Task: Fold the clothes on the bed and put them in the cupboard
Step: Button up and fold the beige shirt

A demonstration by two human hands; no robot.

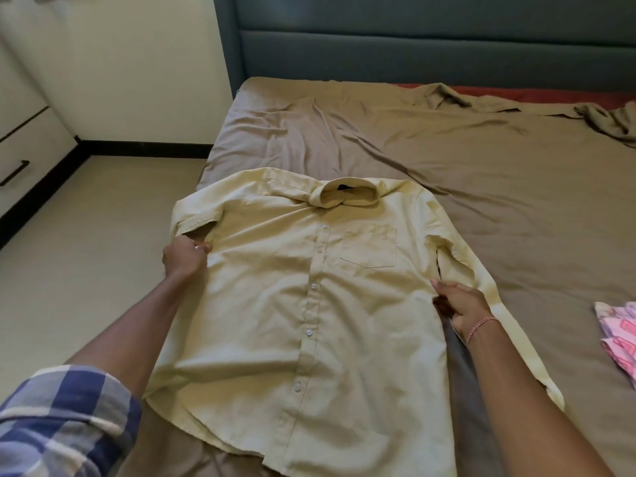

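Note:
A pale yellow long-sleeved shirt (309,304) lies face up and buttoned on the brown bed sheet (481,166), collar toward the headboard. My left hand (184,258) grips the shirt's left side seam just under the armpit. My right hand (459,306) pinches the right side seam near the other armpit, with the right sleeve trailing down beside my forearm. The left sleeve is bunched near the shoulder.
A pink patterned cloth (619,339) lies at the bed's right edge. A crumpled brown cloth (609,122) sits at the far right near the grey headboard (413,46). White drawers (20,146) stand at the left beyond the tiled floor (86,253).

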